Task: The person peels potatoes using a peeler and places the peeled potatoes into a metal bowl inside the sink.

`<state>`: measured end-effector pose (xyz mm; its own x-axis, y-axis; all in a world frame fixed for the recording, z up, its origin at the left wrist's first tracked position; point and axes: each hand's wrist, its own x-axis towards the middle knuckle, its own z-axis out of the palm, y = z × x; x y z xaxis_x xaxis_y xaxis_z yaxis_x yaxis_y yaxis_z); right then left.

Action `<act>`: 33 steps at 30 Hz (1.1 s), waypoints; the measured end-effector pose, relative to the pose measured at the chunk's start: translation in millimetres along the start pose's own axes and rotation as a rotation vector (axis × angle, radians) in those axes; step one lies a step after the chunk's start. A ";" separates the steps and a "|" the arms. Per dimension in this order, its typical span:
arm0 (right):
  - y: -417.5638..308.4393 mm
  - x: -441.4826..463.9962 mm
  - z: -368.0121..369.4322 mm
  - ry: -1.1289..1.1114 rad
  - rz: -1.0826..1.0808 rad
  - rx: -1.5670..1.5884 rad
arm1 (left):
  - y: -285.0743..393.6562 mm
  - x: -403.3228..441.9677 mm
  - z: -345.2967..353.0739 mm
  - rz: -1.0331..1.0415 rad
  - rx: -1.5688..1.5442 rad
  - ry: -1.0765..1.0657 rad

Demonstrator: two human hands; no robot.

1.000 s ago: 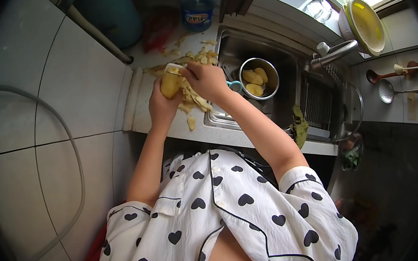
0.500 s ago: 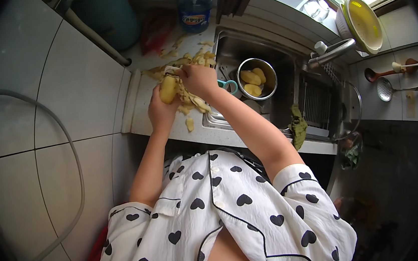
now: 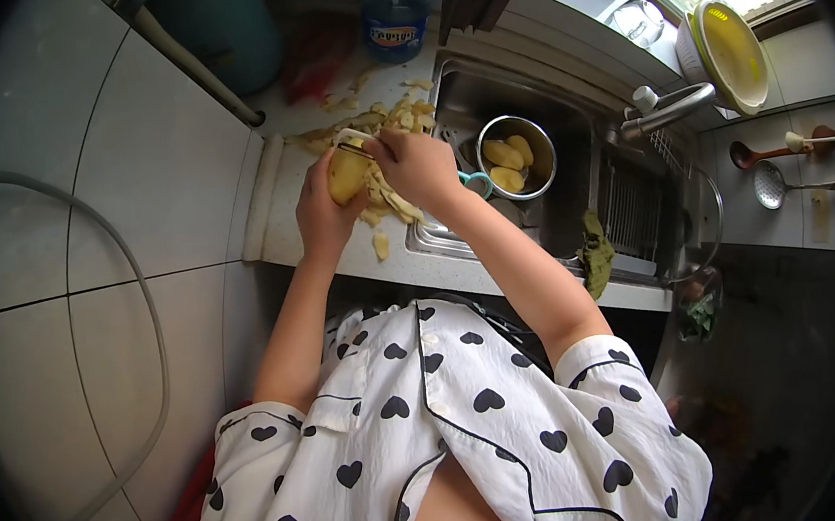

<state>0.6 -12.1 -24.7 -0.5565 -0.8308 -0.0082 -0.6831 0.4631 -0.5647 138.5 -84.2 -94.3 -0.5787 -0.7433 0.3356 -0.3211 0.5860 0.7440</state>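
My left hand [image 3: 323,214] is wrapped round a yellow potato [image 3: 348,175] above the counter. In my right hand [image 3: 419,168] is a white-framed peeler [image 3: 353,138], its blade against the upper part of the potato. Peelings [image 3: 397,202] lie in a heap on the counter beneath and behind both hands. To the right, a round metal bowl [image 3: 550,152] in the sink holds several peeled potatoes [image 3: 505,155]. A teal handle [image 3: 477,184] shows between my right wrist and the bowl.
A blue bottle [image 3: 396,21] stands at the counter's back. The faucet [image 3: 669,108] reaches over the metal sink [image 3: 573,200] from the right. A green cloth [image 3: 596,253] hangs at its front edge. Yellow and white basins [image 3: 731,54] lean by the window. Ladles [image 3: 770,183] hang at the right.
My right hand moved towards me and then back out with the peeler along the potato. The potato has tilted slightly in my left hand.
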 end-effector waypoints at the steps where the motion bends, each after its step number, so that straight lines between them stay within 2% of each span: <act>1: 1.6 -0.8 2.8 0.014 -0.014 0.006 | 1.2 0.2 0.0 -0.022 -0.006 -0.007; 4: 4.2 0.9 7.5 0.032 -0.010 -0.027 | 0.7 -0.1 2.3 -0.087 -0.006 -0.032; 8: 27.0 15.8 30.4 0.022 0.107 -0.066 | -0.4 -4.6 11.4 -0.208 -0.078 -0.070; 11: 43.4 23.0 41.1 -0.037 0.245 -0.063 | 9.1 -5.4 10.1 -0.292 -0.258 -0.043; 14: 27.2 14.8 32.7 0.062 0.192 0.048 | 0.5 2.6 9.2 -0.508 -0.727 -0.078; 17: 7.8 3.1 20.4 0.067 0.022 0.065 | 12.0 11.5 -0.9 -0.701 -0.833 -0.183; 29: 20.9 12.5 36.4 0.118 -0.118 -0.128 | -1.9 18.8 6.7 -0.707 -0.722 -0.254; 32: 38.2 31.3 44.4 -0.019 0.013 -0.295 | -7.0 11.9 12.5 -0.643 -0.703 -0.311; 33: 42.3 31.1 43.6 -0.009 0.087 -0.189 | 5.4 14.4 5.9 -0.653 -0.716 -0.295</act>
<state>-25.0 -31.8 -84.9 -0.6136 -0.7875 -0.0579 -0.7096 0.5821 -0.3971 124.0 -89.8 -88.8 -0.6436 -0.6833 -0.3447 -0.1720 -0.3098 0.9351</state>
